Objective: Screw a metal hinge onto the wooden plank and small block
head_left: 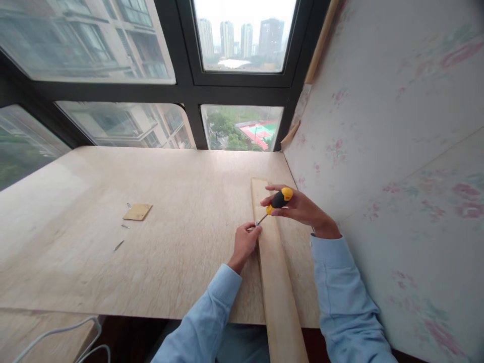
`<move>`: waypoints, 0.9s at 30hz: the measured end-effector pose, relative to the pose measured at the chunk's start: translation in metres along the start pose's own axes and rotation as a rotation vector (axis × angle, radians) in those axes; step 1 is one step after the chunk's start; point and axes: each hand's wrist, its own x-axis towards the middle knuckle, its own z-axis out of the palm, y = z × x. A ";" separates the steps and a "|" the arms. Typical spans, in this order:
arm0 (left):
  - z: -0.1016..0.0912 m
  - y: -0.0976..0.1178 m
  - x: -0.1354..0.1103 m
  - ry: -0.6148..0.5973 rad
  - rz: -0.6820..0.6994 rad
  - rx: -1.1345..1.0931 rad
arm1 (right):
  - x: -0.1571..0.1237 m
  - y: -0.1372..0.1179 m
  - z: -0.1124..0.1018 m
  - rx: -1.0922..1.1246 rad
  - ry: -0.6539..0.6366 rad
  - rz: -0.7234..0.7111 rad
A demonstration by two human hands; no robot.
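A yellow and black screwdriver [280,198] is held by its handle in my right hand [298,207], its shaft slanting down to the left. Its tip meets a small metal piece [257,224] at the left edge of a long pale wooden board [278,272]. Thumb and fingertips of my left hand [246,242] pinch that small piece, too tiny to name for certain. The board lies lengthwise on the marbled surface [181,201], its near end jutting past the front edge.
To the left lie a small wooden plate with holes [138,212] and several little metal pieces, among them a thin pointed one [118,246]. A white cable [56,330] loops at the lower left. Flowered wall [397,151] bounds the right side; dark-framed windows [242,93] stand behind.
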 end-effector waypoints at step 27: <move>-0.001 -0.006 0.003 0.018 0.086 0.038 | 0.002 -0.005 0.006 -0.166 -0.021 0.022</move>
